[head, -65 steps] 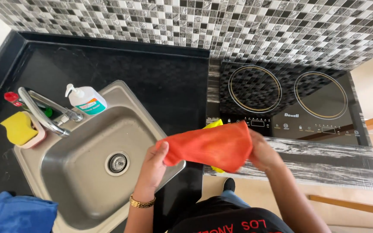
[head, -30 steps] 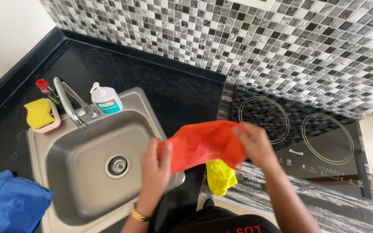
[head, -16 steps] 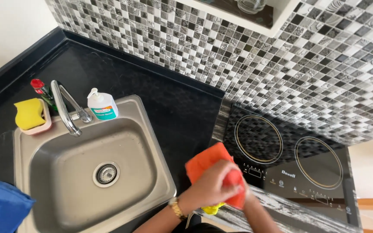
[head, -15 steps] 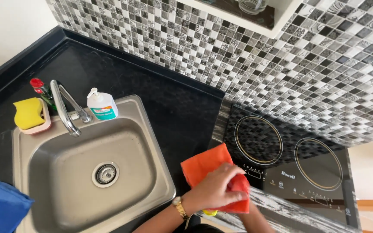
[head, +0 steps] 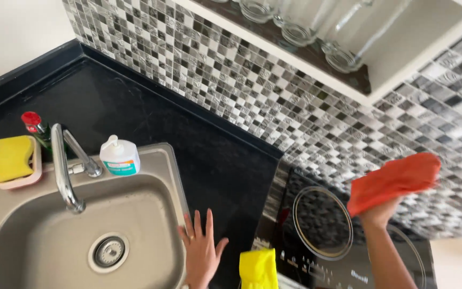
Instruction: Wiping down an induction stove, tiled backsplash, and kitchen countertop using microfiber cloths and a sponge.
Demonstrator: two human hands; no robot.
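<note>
Right hand: I logged it raised, fingers clenched on orange cloth held against mosaic tile wall, above black induction hob. Left hand: fingers spread, flat on black counter by steel sink rim. Yellow cloth: just right of that hand. White pump bottle, teal label: behind sink, beside tap. Yellow sponge: pink tray, far left. Glasses on shelf overhead.

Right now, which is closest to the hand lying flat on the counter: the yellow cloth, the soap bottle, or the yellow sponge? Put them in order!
From the left hand, in the head view:
1. Yellow cloth, just to its right at the counter's front edge.
2. Soap bottle, up and left, behind the sink.
3. Yellow sponge, far left in its pink tray.
</note>
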